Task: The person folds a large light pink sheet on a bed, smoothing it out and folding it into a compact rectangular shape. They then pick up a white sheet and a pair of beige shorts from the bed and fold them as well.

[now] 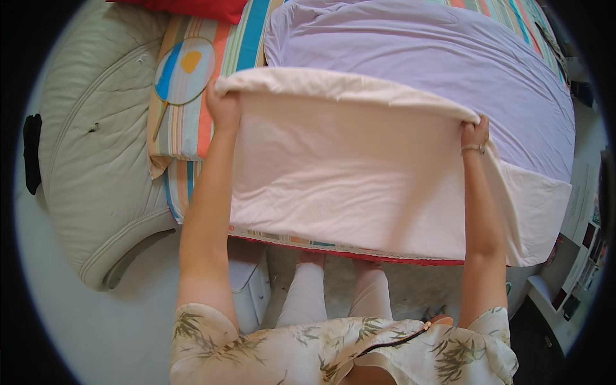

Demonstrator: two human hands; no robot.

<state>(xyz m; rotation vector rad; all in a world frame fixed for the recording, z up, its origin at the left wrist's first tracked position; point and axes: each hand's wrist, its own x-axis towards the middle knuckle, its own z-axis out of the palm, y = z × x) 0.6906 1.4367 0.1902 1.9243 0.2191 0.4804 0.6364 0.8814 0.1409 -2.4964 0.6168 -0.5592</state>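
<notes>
A large pale pink bedsheet (346,167) lies over the near part of the bed, its far edge rolled or folded into a thick band. My left hand (224,108) is closed on the left end of that band. At the right end, my right hand (475,131) grips the same edge, a bracelet round its wrist. Both arms are stretched forward, and the cloth hangs fairly taut between them. Beyond the band spreads lavender fabric (410,48), lightly wrinkled; whether it is the same piece as the pink I cannot tell. A pink corner (539,205) drapes at the right.
Striped bedding (186,131) shows at the left, with a round hand fan (185,70) on it. A red cushion or cloth (186,8) lies at the far left. The padded beige bed frame (96,147) curves along that side. A white cabinet (249,282) stands by my legs; shelves (577,276) stand at right.
</notes>
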